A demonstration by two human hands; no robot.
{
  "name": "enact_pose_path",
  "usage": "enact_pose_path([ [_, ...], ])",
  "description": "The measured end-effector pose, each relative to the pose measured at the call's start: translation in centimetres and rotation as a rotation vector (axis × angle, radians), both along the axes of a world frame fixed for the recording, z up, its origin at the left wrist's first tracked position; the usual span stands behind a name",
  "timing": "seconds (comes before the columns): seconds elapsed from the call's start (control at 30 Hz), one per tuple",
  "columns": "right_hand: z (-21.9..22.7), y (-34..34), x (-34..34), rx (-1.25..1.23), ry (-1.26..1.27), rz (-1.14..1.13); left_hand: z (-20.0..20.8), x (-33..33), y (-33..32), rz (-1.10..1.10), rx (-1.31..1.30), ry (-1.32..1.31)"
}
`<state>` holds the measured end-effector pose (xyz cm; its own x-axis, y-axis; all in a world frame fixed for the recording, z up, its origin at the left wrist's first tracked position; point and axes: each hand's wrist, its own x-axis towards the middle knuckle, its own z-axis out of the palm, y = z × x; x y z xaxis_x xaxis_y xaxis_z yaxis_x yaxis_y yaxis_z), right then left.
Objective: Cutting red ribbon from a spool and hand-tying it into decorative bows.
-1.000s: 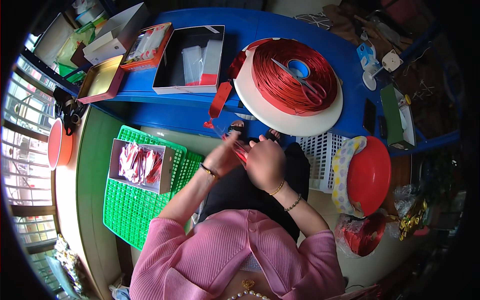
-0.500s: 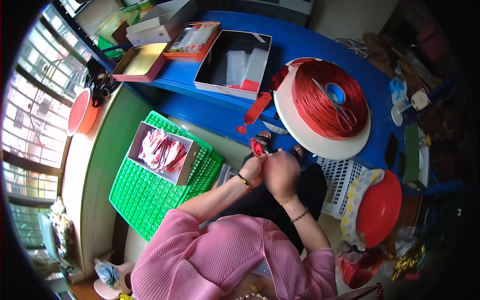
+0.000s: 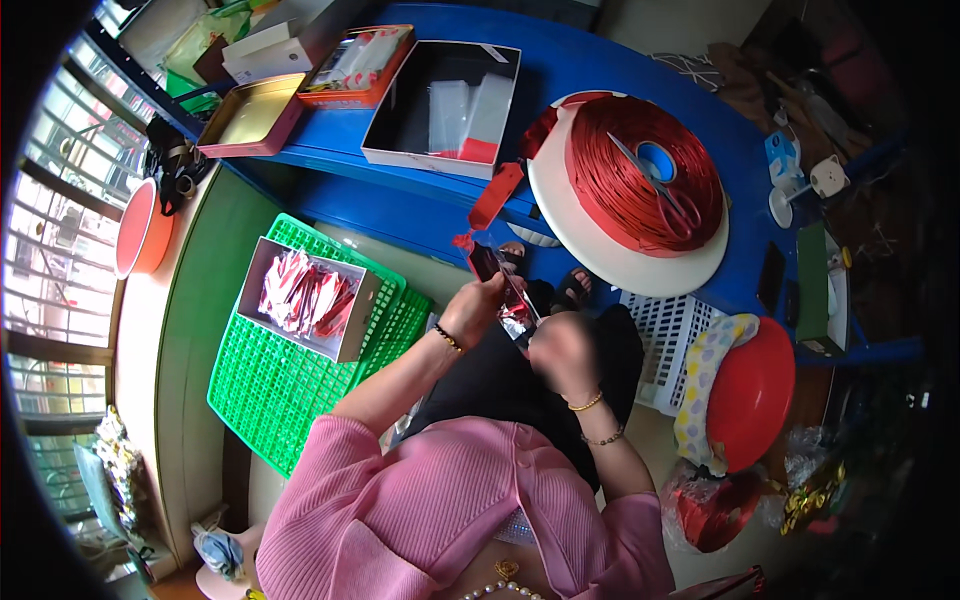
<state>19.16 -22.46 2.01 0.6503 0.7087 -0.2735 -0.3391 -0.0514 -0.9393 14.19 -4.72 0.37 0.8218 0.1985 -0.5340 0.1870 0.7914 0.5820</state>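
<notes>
A blue table (image 3: 565, 50) spans the far side. To its near left, on green mesh crates (image 3: 250, 400), stands a small box (image 3: 366, 315) full of red-and-white packets (image 3: 300, 292). On the table's right part, a wide roll of red ribbon (image 3: 610, 150) lies on a white disc (image 3: 650, 265); near and right of it is a red basin (image 3: 760, 400). Left of the roll, a black-lined box (image 3: 400, 112) holds clear sleeves (image 3: 450, 115). Over the lap, in the middle, the left hand (image 3: 470, 315) pinches a shiny red strip in clear film (image 3: 510, 303) between thumb and fingers, its far end pointing toward the table. The right hand (image 3: 565, 350) is at the strip's near end; it is blurred, so I cannot tell whether it grips. Scissors (image 3: 655, 183) rest on the roll, and a red tag (image 3: 495, 195) hangs at the table's near edge.
</notes>
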Motion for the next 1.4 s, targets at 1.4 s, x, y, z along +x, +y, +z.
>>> enact_pose_path([
  [1.4,-3.7,0.4,-1.3,-0.136,-1.176,0.249,-4.1,-3.8,-2.0,-0.320,0.297,0.215],
])
